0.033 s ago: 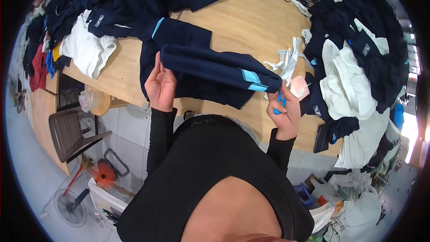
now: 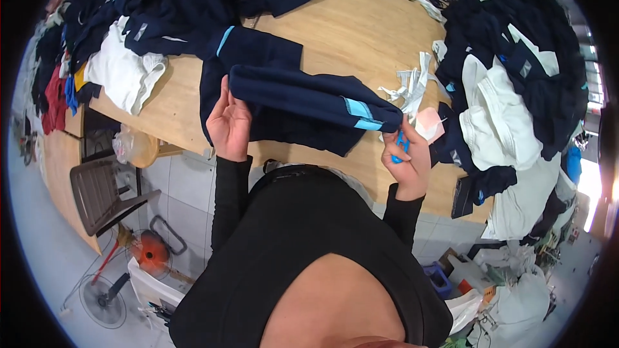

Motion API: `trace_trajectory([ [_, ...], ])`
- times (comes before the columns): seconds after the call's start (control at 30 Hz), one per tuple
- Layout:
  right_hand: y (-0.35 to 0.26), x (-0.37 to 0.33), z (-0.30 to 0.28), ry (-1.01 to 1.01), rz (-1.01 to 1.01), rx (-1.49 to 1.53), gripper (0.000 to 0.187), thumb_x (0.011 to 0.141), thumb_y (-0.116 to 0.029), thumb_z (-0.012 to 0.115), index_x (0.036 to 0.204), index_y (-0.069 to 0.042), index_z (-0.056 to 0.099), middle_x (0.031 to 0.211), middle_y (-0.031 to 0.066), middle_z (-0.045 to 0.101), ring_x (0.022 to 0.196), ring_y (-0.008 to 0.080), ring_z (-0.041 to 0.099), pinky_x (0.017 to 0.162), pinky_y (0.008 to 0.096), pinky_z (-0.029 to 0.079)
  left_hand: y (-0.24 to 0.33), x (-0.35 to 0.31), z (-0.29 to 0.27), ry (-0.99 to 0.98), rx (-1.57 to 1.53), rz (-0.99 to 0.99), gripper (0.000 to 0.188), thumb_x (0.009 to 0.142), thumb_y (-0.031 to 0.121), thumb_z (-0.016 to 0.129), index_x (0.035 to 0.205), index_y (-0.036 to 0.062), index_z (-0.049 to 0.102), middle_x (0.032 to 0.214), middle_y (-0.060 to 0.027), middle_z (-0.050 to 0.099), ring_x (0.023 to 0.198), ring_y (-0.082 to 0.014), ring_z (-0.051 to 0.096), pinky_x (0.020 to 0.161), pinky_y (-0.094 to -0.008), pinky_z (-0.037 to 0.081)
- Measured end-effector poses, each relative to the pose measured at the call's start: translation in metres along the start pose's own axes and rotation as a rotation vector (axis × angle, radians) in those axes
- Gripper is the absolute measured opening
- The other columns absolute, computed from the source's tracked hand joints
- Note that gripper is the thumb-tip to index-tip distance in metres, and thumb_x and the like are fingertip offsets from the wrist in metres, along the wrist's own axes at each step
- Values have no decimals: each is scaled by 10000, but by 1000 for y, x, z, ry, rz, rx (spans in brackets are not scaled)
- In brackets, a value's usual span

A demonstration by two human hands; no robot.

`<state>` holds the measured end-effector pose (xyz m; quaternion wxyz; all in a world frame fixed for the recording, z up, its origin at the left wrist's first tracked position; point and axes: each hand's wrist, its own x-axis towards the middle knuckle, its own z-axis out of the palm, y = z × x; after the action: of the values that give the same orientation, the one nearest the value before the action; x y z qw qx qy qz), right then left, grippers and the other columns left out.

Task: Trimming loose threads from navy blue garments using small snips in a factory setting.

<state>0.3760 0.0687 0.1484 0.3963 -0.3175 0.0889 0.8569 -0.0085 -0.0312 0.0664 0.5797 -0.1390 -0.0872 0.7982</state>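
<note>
A navy garment (image 2: pixel 293 93) with light blue patches near its right end is stretched between both hands, one folded length raised over the rest. My left hand (image 2: pixel 229 122) grips the left end, thumb up along the fabric edge and some fingers hidden behind it. At the patched end, my right hand (image 2: pixel 409 154) pinches the cloth. In that same hand sits a small tool with blue handles (image 2: pixel 400 148); its working end is hidden. Under the raised length, more navy cloth (image 2: pixel 303 135) lies on the wooden table (image 2: pixel 342 16).
White fabric strips (image 2: pixel 412 87) and a pale pink piece (image 2: pixel 430 125) lie beside my right hand. Navy and white garments (image 2: pixel 500 109) pile at right; a white garment (image 2: pixel 126 71) and more navy cloth lie at left. A brown chair (image 2: pixel 100 196) and fan (image 2: pixel 103 299) stand lower left.
</note>
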Motion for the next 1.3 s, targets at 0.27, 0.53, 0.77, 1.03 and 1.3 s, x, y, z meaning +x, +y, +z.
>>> trace_trajectory([
  [0.27, 3, 6, 21, 74, -46, 22, 114, 1120, -157, 598, 1097, -58, 648, 937, 86, 711, 742, 114, 615, 405, 185, 309, -5, 12, 8, 40, 33, -12, 442, 1151, 37, 395, 1585, 22, 474, 1528, -286, 568, 1394, -357, 607, 1201, -438, 520],
  [0.53, 17, -10, 14, 220, -270, -390, 128, 1078, -276, 670, 1025, -168, 712, 795, -13, 722, 417, 88, 479, 353, 226, 321, -32, -9, 31, 221, 965, 37, 580, 1088, 187, 552, 1639, 48, 435, 1587, -79, 562, 1160, -187, 715, 984, -324, 596],
  [0.77, 10, -4, 37, -23, -394, -492, 190, 1106, -270, 644, 1164, -89, 656, 907, -6, 715, 646, 82, 620, 403, 213, 353, -52, 2, 62, 5, 1002, -278, 429, 1058, 90, 686, 1471, 23, 588, 1145, -5, 740, 1041, -62, 709, 922, -240, 583],
  [1.03, 18, -5, 56, 146, -513, -783, 162, 1107, -315, 662, 1164, -169, 625, 853, -52, 606, 626, 46, 540, 433, 215, 311, -38, 6, 69, 91, 1214, -291, 287, 1094, 125, 656, 1375, 78, 685, 942, 95, 598, 794, 16, 510, 700, -155, 424],
  [1.3, 25, -2, 43, 106, -512, -989, 157, 1096, -228, 682, 1150, -88, 639, 884, -38, 609, 623, 51, 532, 467, 236, 370, -29, 0, 52, -54, 1352, -452, 259, 1083, 104, 671, 1318, 15, 729, 1141, 8, 730, 957, -27, 629, 830, -199, 489],
])
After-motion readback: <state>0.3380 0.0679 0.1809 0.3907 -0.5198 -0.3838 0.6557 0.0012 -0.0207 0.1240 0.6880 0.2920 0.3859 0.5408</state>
